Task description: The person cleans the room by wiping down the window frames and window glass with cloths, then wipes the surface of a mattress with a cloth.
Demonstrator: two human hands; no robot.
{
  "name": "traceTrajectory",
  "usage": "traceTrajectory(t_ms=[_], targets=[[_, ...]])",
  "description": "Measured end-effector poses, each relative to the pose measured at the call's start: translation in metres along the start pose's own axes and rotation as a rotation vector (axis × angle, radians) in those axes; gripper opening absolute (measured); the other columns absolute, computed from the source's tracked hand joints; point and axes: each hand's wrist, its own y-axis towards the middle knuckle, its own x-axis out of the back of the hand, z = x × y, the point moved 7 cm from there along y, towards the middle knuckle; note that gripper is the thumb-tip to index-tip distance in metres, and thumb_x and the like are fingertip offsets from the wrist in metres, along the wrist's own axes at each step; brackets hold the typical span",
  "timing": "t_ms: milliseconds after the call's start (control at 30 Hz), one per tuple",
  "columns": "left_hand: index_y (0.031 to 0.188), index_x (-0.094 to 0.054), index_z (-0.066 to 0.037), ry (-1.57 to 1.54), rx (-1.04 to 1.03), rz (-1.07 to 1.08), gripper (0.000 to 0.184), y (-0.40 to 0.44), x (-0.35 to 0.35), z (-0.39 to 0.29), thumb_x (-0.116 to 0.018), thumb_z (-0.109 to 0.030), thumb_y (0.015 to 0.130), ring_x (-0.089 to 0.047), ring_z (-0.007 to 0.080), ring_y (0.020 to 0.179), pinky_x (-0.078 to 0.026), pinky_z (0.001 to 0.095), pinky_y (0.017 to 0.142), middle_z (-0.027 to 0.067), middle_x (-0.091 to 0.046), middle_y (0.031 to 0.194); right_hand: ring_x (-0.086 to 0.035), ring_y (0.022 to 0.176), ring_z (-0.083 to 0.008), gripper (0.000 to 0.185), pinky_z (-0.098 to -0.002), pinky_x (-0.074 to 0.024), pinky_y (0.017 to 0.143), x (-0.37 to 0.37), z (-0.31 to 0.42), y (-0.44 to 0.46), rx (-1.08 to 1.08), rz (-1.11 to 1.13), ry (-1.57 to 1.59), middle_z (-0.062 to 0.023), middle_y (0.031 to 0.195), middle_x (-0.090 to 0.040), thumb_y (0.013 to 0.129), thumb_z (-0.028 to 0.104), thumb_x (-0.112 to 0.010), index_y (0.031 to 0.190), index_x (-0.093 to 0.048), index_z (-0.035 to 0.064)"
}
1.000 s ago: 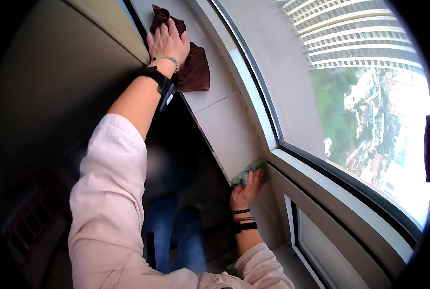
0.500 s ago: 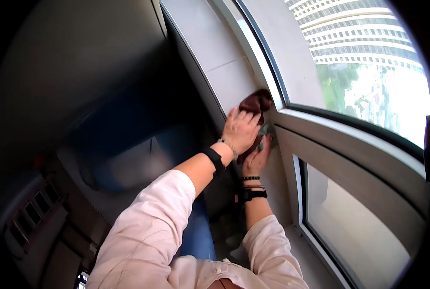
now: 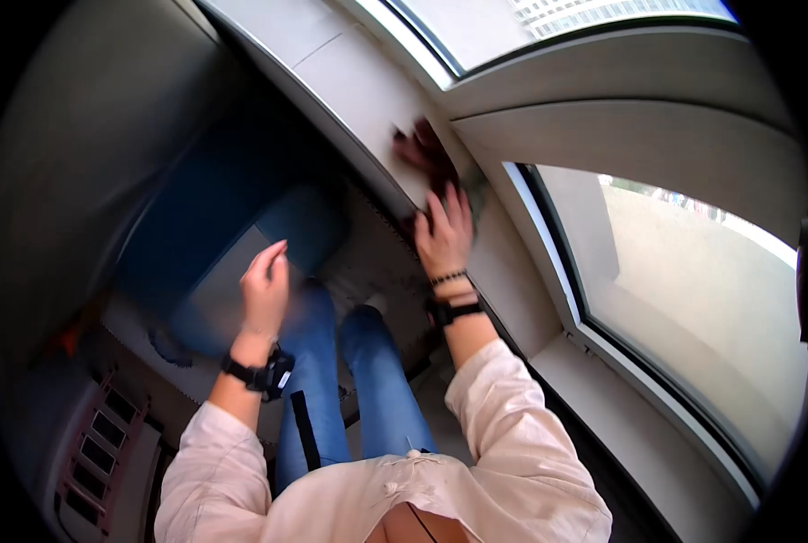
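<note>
A dark maroon, crumpled cloth-like item [image 3: 429,149] lies on the light tiled sill [image 3: 354,72], blurred. At its near end, my right hand [image 3: 444,237] reaches over it with fingers stretched and apart, seemingly touching it. Some maroon shows beside the fingers, and a blurred greenish patch [image 3: 478,192] lies just right of them. Away from the sill, my left hand [image 3: 266,288] hangs in the air over the floor side, its fingers bent and held together. Nothing shows in it.
A framed window [image 3: 675,262] runs along the right of the sill. Below my left hand is a blue and grey surface [image 3: 232,271], partly in shadow. A pink-framed item [image 3: 96,452] stands at lower left. My jeans-clad legs [image 3: 381,389] are below.
My left hand has come off the maroon item and moved left and down. My right hand has shifted up onto its near end. The view has turned downward.
</note>
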Motion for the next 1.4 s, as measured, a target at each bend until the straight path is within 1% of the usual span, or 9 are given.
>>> traceTrajectory(t_ms=[200,367,433,500,567,600,733,867,1400], targets=[[0.104,-0.056,0.002,-0.168,0.159,-0.09,0.022,-0.034,0.042,-0.011,-0.045,-0.005,0.085,-0.057,0.0148,0.09,-0.044,0.0247,0.082,0.0094,-0.06,0.096,-0.036,0.116,-0.0369,0.033,-0.0412,-0.0283,0.098,0.08,-0.162,-0.203,-0.493,-0.035,-0.21,-0.0204,0.124,-0.041,0.078,0.012,-0.05,0.11,-0.051,0.0039],[0.109,-0.054,-0.001,-0.254,-0.171,-0.156,0.024,-0.053,0.09,-0.134,-0.043,-0.005,0.087,-0.056,0.0142,0.087,-0.044,0.0263,0.082,0.0093,-0.059,0.098,-0.043,0.107,-0.0386,0.032,-0.039,-0.035,0.092,0.116,-0.22,-0.28,-0.881,-0.05,-0.181,-0.0249,0.119,-0.043,0.076,0.015,-0.051,0.105,-0.054,-0.0002],[0.113,-0.05,0.0,-0.311,-0.356,-0.154,0.027,-0.072,0.125,-0.212,-0.04,-0.006,0.089,-0.056,0.0168,0.088,-0.043,0.03,0.084,0.012,-0.058,0.1,-0.056,0.09,-0.0336,0.029,-0.0373,-0.0434,0.081,0.123,-0.239,-0.286,-1.14,0.068,-0.098,-0.0203,0.094,-0.059,0.075,0.023,-0.052,0.094,-0.062,0.003],[0.116,-0.044,0.004,-0.318,-0.641,-0.182,0.035,-0.099,0.169,-0.292,-0.037,-0.018,0.09,-0.055,0.0205,0.087,-0.041,0.0346,0.086,0.0163,-0.057,0.098,-0.058,0.077,-0.0132,0.029,-0.0276,-0.0453,0.071,0.131,-0.246,-0.278,-1.1,0.098,0.205,-0.0094,0.081,-0.064,0.077,0.026,-0.056,0.091,-0.063,0.0021],[0.111,-0.041,0.011,-0.19,-0.981,-0.167,0.056,-0.128,0.233,-0.365,-0.036,-0.04,0.087,-0.054,0.0261,0.081,-0.038,0.0406,0.087,0.0226,-0.054,0.098,-0.056,0.077,-0.0116,0.028,-0.0253,-0.0445,0.072,0.169,-0.207,-0.247,-1.007,0.055,0.455,-0.0056,0.084,-0.063,0.081,0.024,-0.055,0.093,-0.064,0.0005],[0.107,-0.043,0.01,-0.393,-1.157,-0.209,0.055,-0.155,0.258,-0.401,-0.04,-0.04,0.085,-0.053,0.0266,0.079,-0.04,0.0423,0.082,0.0206,-0.053,0.095,-0.058,0.079,-0.0128,0.025,-0.025,-0.0454,0.072,0.184,-0.196,-0.24,-0.986,0.048,0.594,-0.0073,0.084,-0.064,0.079,0.02,-0.056,0.09,-0.064,-0.0007],[0.108,-0.043,0.01,-0.216,-1.684,-0.255,0.055,-0.245,0.315,-0.502,-0.04,-0.04,0.085,-0.052,0.0258,0.078,-0.04,0.0414,0.08,0.0197,-0.052,0.094,-0.052,0.075,-0.0078,0.022,-0.0196,-0.0419,0.068,0.265,-0.124,-0.21,-0.857,0.161,0.94,-0.0009,0.083,-0.06,0.084,0.014,-0.052,0.097,-0.061,-0.0013],[0.109,-0.042,0.01,-0.092,-2.002,-0.278,0.056,-0.325,0.329,-0.574,-0.04,-0.041,0.085,-0.052,0.0251,0.076,-0.04,0.0405,0.078,0.0188,-0.052,0.093,-0.052,0.077,-0.0071,0.023,-0.0203,-0.0431,0.07,0.375,-0.072,-0.2,-0.672,0.064,0.904,-0.0012,0.087,-0.059,0.085,0.014,-0.05,0.1,-0.059,-0.0017],[0.113,-0.039,0.008,0.081,-2.325,-0.317,0.058,-0.401,0.326,-0.607,-0.042,-0.042,0.085,-0.051,0.0221,0.07,-0.04,0.0368,0.069,0.0151,-0.05,0.088,-0.05,0.077,-0.0066,0.024,-0.0179,-0.0414,0.069,0.511,-0.026,-0.165,-0.363,-0.438,0.881,-0.002,0.089,-0.058,0.087,0.013,-0.047,0.102,-0.058,-0.0028]])
